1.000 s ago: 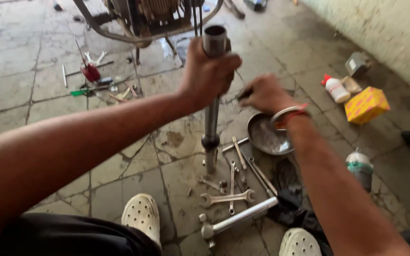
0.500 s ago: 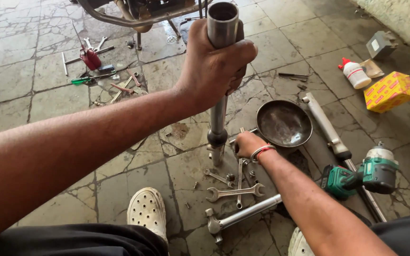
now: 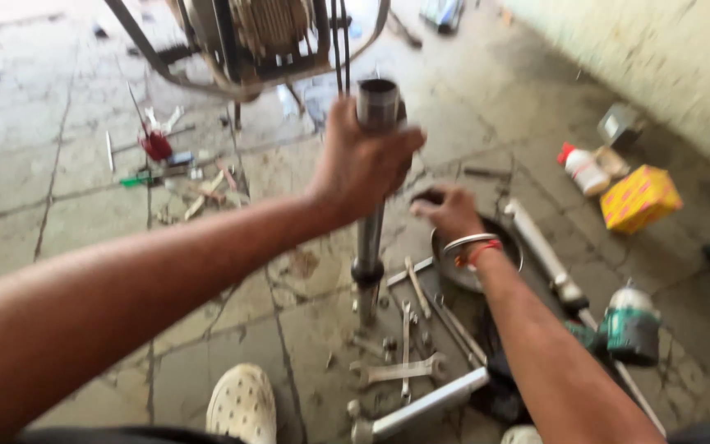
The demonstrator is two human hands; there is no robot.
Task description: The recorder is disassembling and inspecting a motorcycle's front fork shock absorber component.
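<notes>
- Far left on the stone floor [image 3: 59,247] there's a scatter of small hand tools [image 3: 162,164], one with a red handle, one green. Too blurry to say more.
- Top middle sits a machine in a bent metal frame [image 3: 248,49], standing on the floor behind everything else.
- Bottom middle, a white perforated clog [image 3: 242,404] pokes into view.
- The left hand [image 3: 363,164] comes in from the lower left, arm stretched long across the shot, fingers wrapped tight all the way round the top of a grey metal tube [image 3: 369,238]. The tube stands upright with its open end just above the fist and its foot on the floor.
- Round the foot of the tube lie a few spanners [image 3: 400,370], flat on the floor, and a second shorter tube [image 3: 421,407] lies on its side just below them.
- The right hand [image 3: 449,210] reaches in from the lower right, wrist wearing a metal bangle and a red thread. It hovers over the rim of a round dark metal pan [image 3: 511,247], fingers curled and pinched on something small and dark. Can't make out what it is, or what's in the pan, since the hand and wrist cover most of it.
- Right of the pan a long pale bar [image 3: 540,251] lies on the floor, then a green cordless drill [image 3: 630,329].
- Far right near the wall: a white bottle with a red cap [image 3: 583,168] and a yellow box [image 3: 641,197], close together.
</notes>
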